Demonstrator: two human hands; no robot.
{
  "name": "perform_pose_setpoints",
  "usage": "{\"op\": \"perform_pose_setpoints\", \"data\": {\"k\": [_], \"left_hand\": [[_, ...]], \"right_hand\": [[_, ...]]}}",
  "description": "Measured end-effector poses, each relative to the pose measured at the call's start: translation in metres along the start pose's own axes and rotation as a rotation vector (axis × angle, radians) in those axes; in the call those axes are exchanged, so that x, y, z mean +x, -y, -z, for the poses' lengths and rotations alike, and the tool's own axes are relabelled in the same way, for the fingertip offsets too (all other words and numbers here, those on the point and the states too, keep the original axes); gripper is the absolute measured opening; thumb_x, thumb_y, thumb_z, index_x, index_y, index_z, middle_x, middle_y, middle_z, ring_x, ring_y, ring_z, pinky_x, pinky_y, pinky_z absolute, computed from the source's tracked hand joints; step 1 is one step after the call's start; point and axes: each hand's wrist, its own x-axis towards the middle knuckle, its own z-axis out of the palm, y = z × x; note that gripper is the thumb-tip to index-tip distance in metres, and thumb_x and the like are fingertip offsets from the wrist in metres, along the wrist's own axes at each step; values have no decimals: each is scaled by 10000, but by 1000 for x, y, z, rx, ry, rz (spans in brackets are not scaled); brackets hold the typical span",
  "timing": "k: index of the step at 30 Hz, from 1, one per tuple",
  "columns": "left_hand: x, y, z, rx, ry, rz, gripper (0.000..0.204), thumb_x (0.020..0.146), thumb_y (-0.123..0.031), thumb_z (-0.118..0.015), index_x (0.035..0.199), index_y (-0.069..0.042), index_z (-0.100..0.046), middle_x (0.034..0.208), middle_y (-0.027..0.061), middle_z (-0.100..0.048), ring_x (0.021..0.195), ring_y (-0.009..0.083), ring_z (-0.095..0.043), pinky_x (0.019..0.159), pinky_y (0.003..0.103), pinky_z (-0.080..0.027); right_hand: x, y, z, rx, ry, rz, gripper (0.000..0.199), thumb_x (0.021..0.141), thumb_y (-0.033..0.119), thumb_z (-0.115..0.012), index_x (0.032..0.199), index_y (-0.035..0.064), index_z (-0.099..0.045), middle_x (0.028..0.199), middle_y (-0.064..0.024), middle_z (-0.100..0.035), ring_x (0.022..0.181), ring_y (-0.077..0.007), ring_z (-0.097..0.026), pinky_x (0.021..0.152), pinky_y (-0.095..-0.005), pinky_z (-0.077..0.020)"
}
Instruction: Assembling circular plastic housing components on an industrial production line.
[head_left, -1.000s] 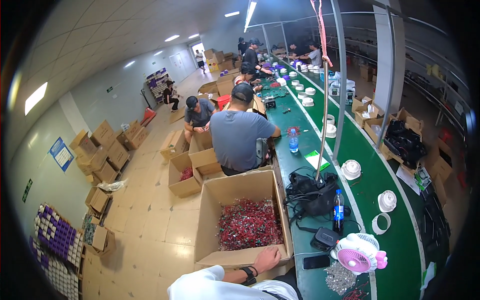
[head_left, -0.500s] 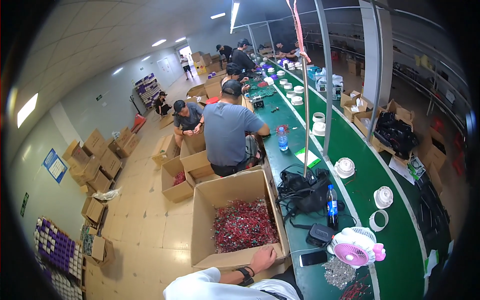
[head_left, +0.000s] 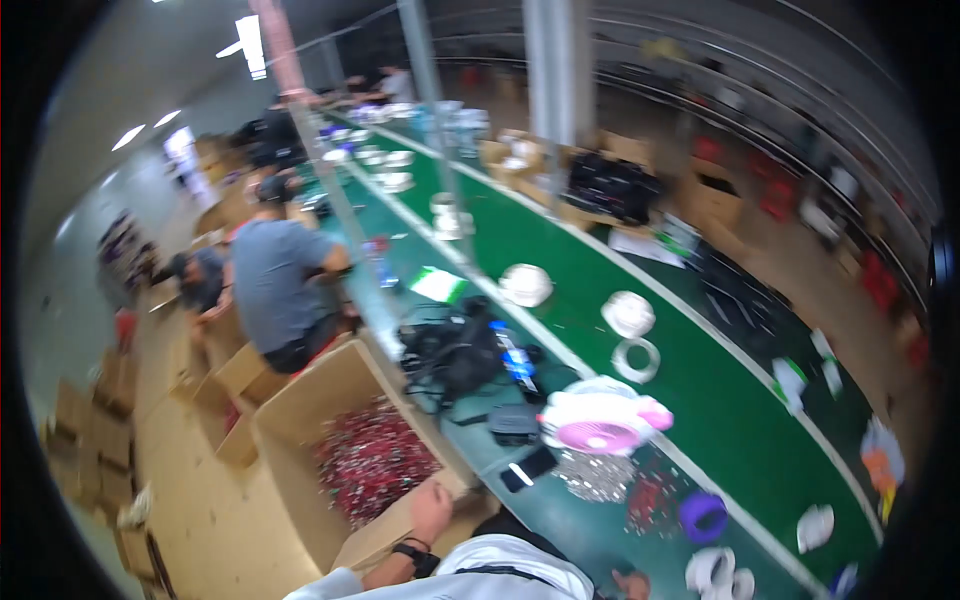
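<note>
Stretching far away, the long green belt table (head_left: 620, 330) carries white rings. Beside it, the big brown cardboard box (head_left: 300, 420) holds small red parts (head_left: 372, 462). My left hand (head_left: 432, 503) clasps its rim. A pink fan (head_left: 598, 422) stands near. My right hand (head_left: 630, 583) barely shows; its grip, I cannot tell.

We are in a factory assembly hall. A long green conveyor belt (head_left: 640, 330) runs the length of the room with white tape rolls (head_left: 628, 312) and small parts spread along it. Workers (head_left: 275, 285) sit in a row beside the belt. Open cardboard boxes (head_left: 300, 420) stand on the floor, one full of small red parts (head_left: 370, 460). Strip lights (head_left: 248, 45) hang overhead.
</note>
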Motion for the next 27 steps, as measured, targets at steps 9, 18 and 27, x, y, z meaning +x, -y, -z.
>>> {"op": "perform_pose_setpoints", "data": {"k": [9,18,27], "left_hand": [[4,23,-22,101,76,-54,200,939,-170,-490,874,0,-572,889,230,-619,869,425,-572,759,537,-455],[-2,26,-18,85,112,-25,214,956,-169,-476,878,7,-568,880,242,-612,858,438,-558,776,533,-433],[-2,19,-10,63,132,19,201,961,-154,-480,895,13,-571,881,226,-609,873,418,-556,774,511,-428]], "right_hand": [[-35,27,43,17,257,-344,952,819,776,-553,1424,42,-514,1505,-140,-481,1375,-348,-469,1110,-503,-373],[-47,28,52,-28,142,-266,875,823,759,-563,1289,22,-631,1369,-161,-603,1275,-320,-570,1048,-411,-466],[-69,40,144,11,279,-160,768,860,655,-586,1248,-5,-652,1314,-198,-629,1200,-375,-606,1031,-438,-474]]}}
